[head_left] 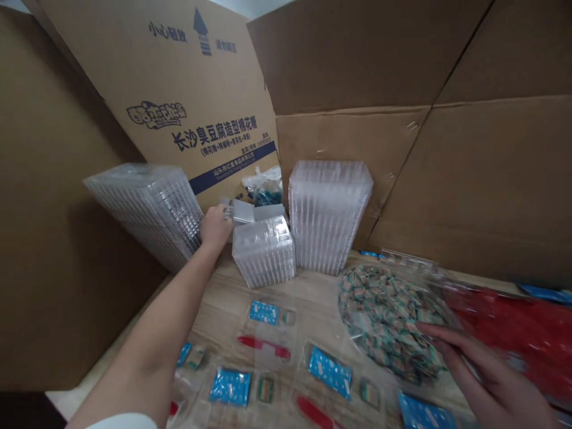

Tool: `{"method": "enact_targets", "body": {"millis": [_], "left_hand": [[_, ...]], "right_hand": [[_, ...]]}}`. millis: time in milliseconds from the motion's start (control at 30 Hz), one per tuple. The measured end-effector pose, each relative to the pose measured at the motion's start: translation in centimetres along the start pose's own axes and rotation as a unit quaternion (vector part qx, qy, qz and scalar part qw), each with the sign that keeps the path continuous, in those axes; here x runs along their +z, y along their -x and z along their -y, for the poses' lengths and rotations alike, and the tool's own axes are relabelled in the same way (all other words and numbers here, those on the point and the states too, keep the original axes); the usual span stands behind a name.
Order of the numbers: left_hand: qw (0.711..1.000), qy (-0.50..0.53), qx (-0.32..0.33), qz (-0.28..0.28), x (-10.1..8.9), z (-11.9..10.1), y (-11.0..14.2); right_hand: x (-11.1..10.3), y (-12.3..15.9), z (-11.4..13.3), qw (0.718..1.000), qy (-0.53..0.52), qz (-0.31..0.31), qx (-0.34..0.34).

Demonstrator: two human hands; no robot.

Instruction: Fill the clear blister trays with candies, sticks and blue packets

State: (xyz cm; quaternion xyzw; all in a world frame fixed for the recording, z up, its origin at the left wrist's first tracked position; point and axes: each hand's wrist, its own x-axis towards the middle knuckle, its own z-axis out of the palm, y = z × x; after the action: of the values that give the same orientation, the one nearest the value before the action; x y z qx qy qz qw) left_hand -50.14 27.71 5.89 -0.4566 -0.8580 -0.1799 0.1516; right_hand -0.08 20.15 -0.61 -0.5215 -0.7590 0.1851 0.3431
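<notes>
My left hand (217,226) reaches to the back of the table, between a tall leaning stack of clear plastic trays (147,208) and a short stack of clear trays (263,250). Its fingers curl around a small shiny item that I cannot make out, beside a pale box (243,211). My right hand (491,375) is over a round clear bowl (346,330) of small striped wrapped pieces (384,316). Its index finger stretches out and nothing shows between the fingers. In the front lie clear trays with blue packets (230,387), striped pieces (265,389) and red plastic knives (263,345).
Another tall stack of clear trays (328,220) stands at the back against cardboard (330,137). A printed carton panel (210,89) rises behind, with a white bag (268,185) at its foot. Red plastic items (513,333) fill the right side. Cardboard (58,238) borders the left.
</notes>
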Motion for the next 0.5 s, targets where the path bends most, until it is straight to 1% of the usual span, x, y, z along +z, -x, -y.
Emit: {"method": "enact_targets", "body": {"millis": [100,233,300,367,400,433,500], "left_hand": [[0.999,0.002,0.005,-0.041,-2.2,-0.7,-1.3],[0.998,0.023,-0.031,-0.055,-5.8,-1.8,-3.9],[0.995,0.063,-0.045,-0.067,-7.5,-2.3,-5.1],[0.985,0.135,-0.072,-0.083,-9.0,-2.6,-6.0],[0.973,0.193,-0.093,-0.090,-9.7,-2.8,-6.1],[0.953,0.261,-0.118,-0.095,-10.5,-2.9,-6.1],[0.903,0.387,-0.161,-0.097,-11.9,-2.9,-5.2]], "right_hand": [[0.3,0.0,0.3,1.000,-0.005,0.010,0.003],[0.7,-0.2,1.3,1.000,-0.005,0.017,-0.019],[0.7,-0.3,2.1,0.999,-0.012,0.013,-0.033],[0.5,-0.3,2.7,0.999,-0.019,0.016,-0.037],[0.3,-0.3,3.0,0.999,-0.023,0.017,-0.038],[0.1,-0.2,3.2,0.999,-0.027,0.020,-0.037],[-0.5,0.1,3.4,0.999,-0.039,0.023,-0.030]]}}
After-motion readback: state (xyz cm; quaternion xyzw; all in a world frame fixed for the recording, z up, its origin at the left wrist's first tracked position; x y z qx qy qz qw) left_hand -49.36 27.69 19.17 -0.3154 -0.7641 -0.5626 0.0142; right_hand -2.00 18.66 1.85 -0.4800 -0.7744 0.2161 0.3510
